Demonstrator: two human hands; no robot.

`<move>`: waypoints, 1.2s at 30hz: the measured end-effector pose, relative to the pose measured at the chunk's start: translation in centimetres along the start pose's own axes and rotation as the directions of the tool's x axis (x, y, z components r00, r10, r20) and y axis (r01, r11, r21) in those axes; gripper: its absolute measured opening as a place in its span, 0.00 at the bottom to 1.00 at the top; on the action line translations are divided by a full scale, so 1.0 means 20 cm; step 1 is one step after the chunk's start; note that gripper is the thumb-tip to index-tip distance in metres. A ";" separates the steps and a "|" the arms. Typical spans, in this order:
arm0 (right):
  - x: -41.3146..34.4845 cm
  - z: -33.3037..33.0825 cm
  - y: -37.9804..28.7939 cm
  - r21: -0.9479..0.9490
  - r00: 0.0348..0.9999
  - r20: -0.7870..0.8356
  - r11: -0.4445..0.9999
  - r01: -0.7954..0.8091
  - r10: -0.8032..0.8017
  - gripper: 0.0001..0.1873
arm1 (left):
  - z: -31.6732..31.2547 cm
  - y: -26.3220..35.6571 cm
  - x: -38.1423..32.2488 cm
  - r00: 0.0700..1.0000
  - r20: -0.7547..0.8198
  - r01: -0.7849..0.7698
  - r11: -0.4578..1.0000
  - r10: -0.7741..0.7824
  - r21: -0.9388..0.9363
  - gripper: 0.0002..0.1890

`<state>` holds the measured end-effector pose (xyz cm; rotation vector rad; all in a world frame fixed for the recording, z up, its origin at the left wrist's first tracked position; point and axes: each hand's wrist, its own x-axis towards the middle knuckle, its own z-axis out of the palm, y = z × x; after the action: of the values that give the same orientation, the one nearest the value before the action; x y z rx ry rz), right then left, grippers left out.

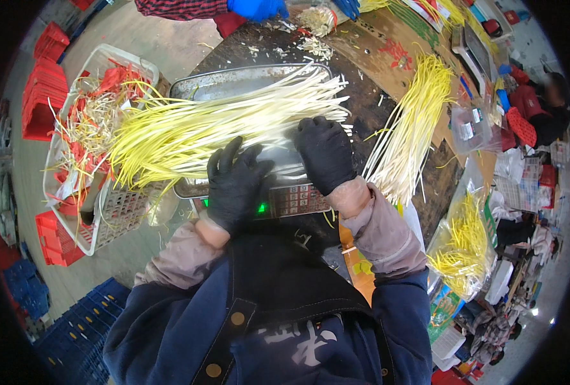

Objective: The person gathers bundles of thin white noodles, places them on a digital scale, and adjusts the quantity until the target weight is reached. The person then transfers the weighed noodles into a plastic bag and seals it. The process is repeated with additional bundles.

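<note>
A thick bunch of yellow chives (pixel 227 122) lies across a metal tray (pixel 208 86), its white cut ends to the right and yellow tips overhanging the left side. The tray rests on a digital scale (pixel 297 199) with a keypad and green lit digits. My left hand (pixel 239 185), in a black glove, is at the bunch's near edge, its fingers apart and the tips by the stalks. Near the white ends is my right hand (pixel 325 156), also black-gloved, with curled fingers. Whether any stalks are inside it is hidden.
A second chive bunch (pixel 412 125) lies to the right on the dark table (pixel 378 108). A white basket (pixel 121 226) of scraps and red ties stands left. Bagged chives (pixel 463 245) are at right. Across the table are another person's blue-gloved hands (pixel 258 8).
</note>
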<state>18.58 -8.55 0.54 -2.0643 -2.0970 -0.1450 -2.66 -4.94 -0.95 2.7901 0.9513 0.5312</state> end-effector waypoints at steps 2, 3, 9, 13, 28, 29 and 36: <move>0.00 -0.01 0.01 -0.035 0.996 -0.044 0.996 0.081 -0.082 0.06 | 0.01 0.00 0.02 1.000 0.003 0.012 0.999 -0.012 0.035 0.20; 0.00 -0.02 0.01 0.014 0.996 -0.040 0.997 0.076 -0.075 0.06 | 0.01 0.00 0.03 0.999 -0.018 0.032 0.999 -0.031 0.039 0.20; -0.04 -0.09 0.05 0.171 0.974 -0.192 0.973 0.154 -0.120 0.09 | 0.01 0.01 0.08 0.995 -0.080 0.062 0.997 -0.058 0.041 0.20; -0.04 -0.16 0.05 0.149 0.981 -0.160 0.979 0.137 -0.113 0.09 | 0.01 0.00 0.13 0.991 -0.124 0.056 0.998 -0.054 0.008 0.13; -0.03 -0.07 -0.04 0.083 0.999 -0.027 0.996 0.028 -0.026 0.10 | 0.02 -0.01 0.23 0.979 -0.166 0.111 0.993 -0.116 -0.040 0.09; -0.03 -0.05 -0.03 0.061 0.999 0.041 0.998 -0.034 0.031 0.11 | 0.01 -0.01 0.22 0.975 -0.182 0.116 0.991 -0.126 -0.063 0.11; -0.10 -0.12 0.02 0.276 0.998 -0.054 0.961 -0.004 0.020 0.10 | -0.02 -0.04 0.16 0.989 -0.145 -0.002 0.995 -0.013 -0.105 0.12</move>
<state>19.21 -11.09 2.47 -1.8860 -1.9453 0.0866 -1.01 -2.34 0.13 2.6851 0.9289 0.7698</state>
